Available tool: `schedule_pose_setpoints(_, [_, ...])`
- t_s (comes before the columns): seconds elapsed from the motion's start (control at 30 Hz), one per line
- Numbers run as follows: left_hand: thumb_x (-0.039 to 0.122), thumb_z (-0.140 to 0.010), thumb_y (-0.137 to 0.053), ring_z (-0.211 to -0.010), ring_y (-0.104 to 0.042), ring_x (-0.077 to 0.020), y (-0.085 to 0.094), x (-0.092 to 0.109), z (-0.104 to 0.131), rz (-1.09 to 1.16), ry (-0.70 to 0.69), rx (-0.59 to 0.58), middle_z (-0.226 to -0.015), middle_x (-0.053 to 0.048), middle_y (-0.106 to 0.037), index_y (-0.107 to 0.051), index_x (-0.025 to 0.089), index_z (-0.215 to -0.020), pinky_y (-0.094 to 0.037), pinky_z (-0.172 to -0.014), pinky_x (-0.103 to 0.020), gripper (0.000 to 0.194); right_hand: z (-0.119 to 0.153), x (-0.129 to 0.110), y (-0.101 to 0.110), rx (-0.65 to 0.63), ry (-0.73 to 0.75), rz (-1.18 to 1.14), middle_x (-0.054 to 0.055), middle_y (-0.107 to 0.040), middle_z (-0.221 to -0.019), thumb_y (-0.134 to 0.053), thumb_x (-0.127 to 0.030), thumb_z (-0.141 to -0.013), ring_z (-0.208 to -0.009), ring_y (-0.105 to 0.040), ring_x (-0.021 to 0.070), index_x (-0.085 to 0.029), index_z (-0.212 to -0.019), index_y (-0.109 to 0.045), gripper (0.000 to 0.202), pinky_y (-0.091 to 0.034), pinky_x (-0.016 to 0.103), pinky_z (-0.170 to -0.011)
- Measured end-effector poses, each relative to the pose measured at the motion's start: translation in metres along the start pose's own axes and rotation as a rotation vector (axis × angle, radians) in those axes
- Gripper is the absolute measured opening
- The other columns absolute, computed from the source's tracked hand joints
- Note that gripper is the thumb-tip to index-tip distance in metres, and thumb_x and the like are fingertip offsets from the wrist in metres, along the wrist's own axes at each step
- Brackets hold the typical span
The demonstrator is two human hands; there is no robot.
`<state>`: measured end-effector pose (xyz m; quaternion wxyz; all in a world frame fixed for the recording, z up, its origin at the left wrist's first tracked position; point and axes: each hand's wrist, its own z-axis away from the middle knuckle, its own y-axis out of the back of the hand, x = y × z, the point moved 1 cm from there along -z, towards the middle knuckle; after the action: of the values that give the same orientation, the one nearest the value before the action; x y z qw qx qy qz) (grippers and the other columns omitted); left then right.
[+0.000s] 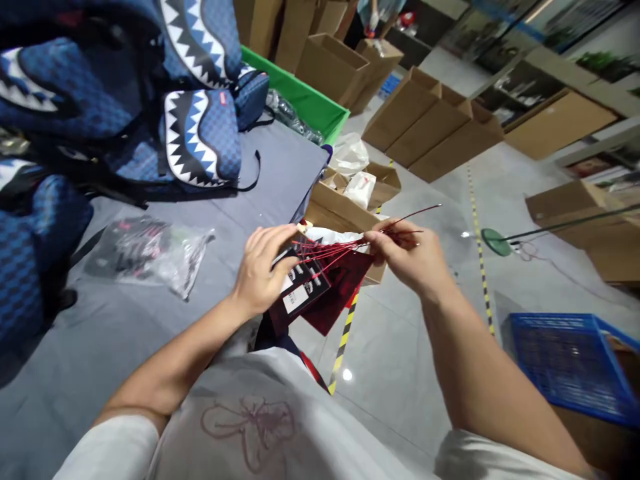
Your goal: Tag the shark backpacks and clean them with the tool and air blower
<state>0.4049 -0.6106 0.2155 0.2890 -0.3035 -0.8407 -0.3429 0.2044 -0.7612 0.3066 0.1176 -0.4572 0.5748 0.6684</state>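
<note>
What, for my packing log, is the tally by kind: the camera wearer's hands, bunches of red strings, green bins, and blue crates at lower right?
Hands, left hand and right hand: 2
Bunch of red strings: 1
Green bin: 1
Blue crate: 1
Total: 5

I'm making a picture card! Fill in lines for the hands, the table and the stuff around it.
Left hand: holding black tags
Right hand: pinching red strings
Table: blue backpacks with jagged-tooth patterns, clear plastic packet
Past the backpacks: green bin
Floor: cardboard boxes, yellow-and-black tape
Lower right: blue crate
</note>
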Motion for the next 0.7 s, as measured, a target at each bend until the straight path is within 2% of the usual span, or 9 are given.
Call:
schedule_pose_setpoints(0.07, [0.038,-0.101,-0.043,-0.125,-0.055,-0.0216,-0.054,-0.047,-0.023,-0.098,0.107,0.007,-0.131,-0.012,-0.062,-0.053,0.018,-0.132,-0.039,-0.112,-0.043,0.038,-0.059,0.067,0.043,0.082,0.003,0.093,0.002,-0.061,-0.057,-0.068,-0.041,-0.08,-0.048,-0.054,0.0152,-0.019,-0.076,-0.065,0.022,-0.042,0.027,-0.047])
schedule_pose_setpoints(0.17, [0.037,-0.099,-0.044,-0.132,-0.048,-0.0279,-0.153,-0.133,-0.052,-0.369,0.294,-0.165,-0.138,-0.016,-0.056,-0.056,0.016,-0.131,-0.038,-0.112,-0.048,0.04,-0.155,0.188,0.089,0.192,0.014,0.273,0.003,-0.063,-0.062,-0.062,-0.036,-0.084,-0.054,-0.054,0.0164,-0.02,-0.079,-0.065,0.018,-0.039,0.027,-0.053])
schedule_pose_setpoints(0.23, [0.038,-0.099,-0.043,-0.142,-0.035,-0.0358,-0.215,-0.184,-0.062,-0.594,0.415,-0.299,-0.151,-0.02,-0.043,-0.053,0.012,-0.137,-0.03,-0.115,-0.058,0.047,-0.216,0.278,0.098,0.217,-0.017,0.396,0.004,-0.064,-0.065,-0.059,-0.035,-0.086,-0.057,-0.054,0.0172,-0.02,-0.08,-0.064,0.017,-0.036,0.027,-0.056])
schedule_pose_setpoints(0.3, [0.039,-0.099,-0.041,-0.147,-0.025,-0.0412,-0.261,-0.22,-0.063,-0.779,0.502,-0.404,-0.158,-0.024,-0.029,-0.046,0.009,-0.144,-0.024,-0.115,-0.065,0.055,-0.27,0.373,0.087,0.173,-0.099,0.496,0.006,-0.066,-0.069,-0.056,-0.033,-0.088,-0.06,-0.054,0.0183,-0.019,-0.08,-0.064,0.017,-0.032,0.028,-0.057])
schedule_pose_setpoints(0.37, [0.04,-0.099,-0.039,-0.149,-0.02,-0.0411,-0.289,-0.239,-0.059,-0.888,0.545,-0.468,-0.16,-0.025,-0.023,-0.038,0.01,-0.15,-0.021,-0.115,-0.066,0.059,-0.315,0.466,0.057,0.072,-0.208,0.543,0.008,-0.068,-0.074,-0.053,-0.03,-0.09,-0.063,-0.054,0.0191,-0.019,-0.082,-0.064,0.018,-0.028,0.028,-0.058])
schedule_pose_setpoints(0.5, [0.04,-0.097,-0.041,-0.151,-0.017,-0.036,-0.311,-0.253,-0.055,-0.939,0.565,-0.484,-0.165,-0.014,-0.017,-0.021,0.025,-0.158,-0.018,-0.119,-0.062,0.066,-0.384,0.633,-0.031,-0.066,-0.411,0.515,0.011,-0.067,-0.08,-0.049,-0.027,-0.091,-0.068,-0.054,0.0203,-0.017,-0.091,-0.066,0.019,-0.026,0.029,-0.06])
schedule_pose_setpoints(0.6, [0.043,-0.093,-0.044,-0.151,-0.017,-0.0375,-0.321,-0.264,-0.059,-0.936,0.585,-0.474,-0.167,-0.003,-0.013,-0.016,0.035,-0.158,-0.018,-0.119,-0.064,0.071,-0.421,0.727,-0.106,-0.113,-0.473,0.463,0.012,-0.068,-0.083,-0.046,-0.027,-0.092,-0.071,-0.055,0.022,-0.015,-0.099,-0.066,0.024,-0.028,0.03,-0.062])
schedule_pose_setpoints(0.7, [0.047,-0.087,-0.046,-0.15,-0.019,-0.0393,-0.322,-0.275,-0.053,-0.955,0.628,-0.482,-0.167,0.006,-0.012,-0.015,0.043,-0.157,-0.019,-0.119,-0.066,0.076,-0.438,0.791,-0.178,-0.189,-0.488,0.381,0.013,-0.07,-0.086,-0.049,-0.027,-0.091,-0.074,-0.058,0.023,-0.015,-0.096,-0.068,0.023,-0.035,0.03,-0.065])
